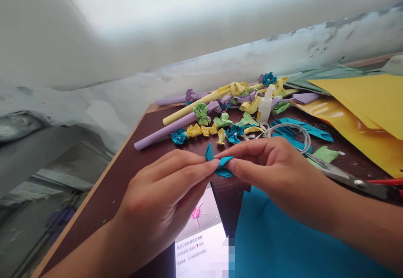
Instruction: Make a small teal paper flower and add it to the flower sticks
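A small piece of folded blue paper (224, 169) is pinched between both hands above the table, with one pointed end sticking up. My left hand (166, 185) grips its left side, thumb and fingers pressed together. At its right edge, my right hand (270, 164) holds it between thumb and fingertips. Part of the paper is hidden by the fingers. Under the hands lies a lit phone (201, 244) showing a pink paper shape. A large blue sheet (283, 236) lies below my right forearm.
Behind the hands are folded paper flowers (201, 112), rolled paper tubes (166, 134), a glue bottle (265, 109) and a tape roll (304, 133). Scissors (349, 177) lie right, near yellow sheets (362, 106). The brown table (126, 177) ends at the left; a wall stands behind.
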A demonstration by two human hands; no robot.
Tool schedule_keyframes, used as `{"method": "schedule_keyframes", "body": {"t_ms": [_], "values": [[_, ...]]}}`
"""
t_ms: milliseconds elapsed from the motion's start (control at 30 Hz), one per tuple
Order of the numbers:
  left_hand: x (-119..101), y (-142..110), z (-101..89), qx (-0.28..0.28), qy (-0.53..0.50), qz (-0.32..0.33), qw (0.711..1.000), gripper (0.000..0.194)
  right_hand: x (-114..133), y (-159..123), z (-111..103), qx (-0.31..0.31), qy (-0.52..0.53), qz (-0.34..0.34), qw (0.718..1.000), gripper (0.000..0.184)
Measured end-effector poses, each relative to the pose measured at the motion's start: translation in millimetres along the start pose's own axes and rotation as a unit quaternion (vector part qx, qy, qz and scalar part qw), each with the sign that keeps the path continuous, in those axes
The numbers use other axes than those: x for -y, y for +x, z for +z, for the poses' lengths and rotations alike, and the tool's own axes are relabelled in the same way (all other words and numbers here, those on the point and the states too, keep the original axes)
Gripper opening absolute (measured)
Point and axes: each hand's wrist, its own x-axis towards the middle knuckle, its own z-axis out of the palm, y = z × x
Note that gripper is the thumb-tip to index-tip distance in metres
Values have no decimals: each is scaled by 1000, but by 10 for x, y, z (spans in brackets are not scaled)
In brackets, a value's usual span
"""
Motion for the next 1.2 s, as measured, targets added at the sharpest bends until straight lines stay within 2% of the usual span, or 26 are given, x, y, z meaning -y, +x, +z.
{"method": "schedule_keyframes", "body": {"t_ms": [200,467,733,867,933,967,1033,1100,1200], "values": [[27,28,-33,28,25,33,999,34,22,-10,43,-28,19,-12,999,15],[49,40,-46,38,64,121,990,32,90,-19,-13,-17,34,118,992,14],[10,20,-132,37,106,147,983,32,149,-46,19,-6,54,78,995,11],[-21,45,-186,57,140,166,974,31,153,-59,17,-2,102,98,990,14],[-3,33,-177,52,139,176,973,31,153,-54,10,-7,131,120,984,12],[10,22,-160,33,132,181,974,32,151,-49,7,-10,143,126,981,11],[23,-3,-105,15,113,167,979,38,145,-40,5,-16,147,122,981,10],[1,-12,-35,-10,86,119,989,40,140,-38,10,-28,112,96,989,11],[-89,21,62,-60,41,45,996,29,152,-54,35,-55,43,68,995,15]]}}
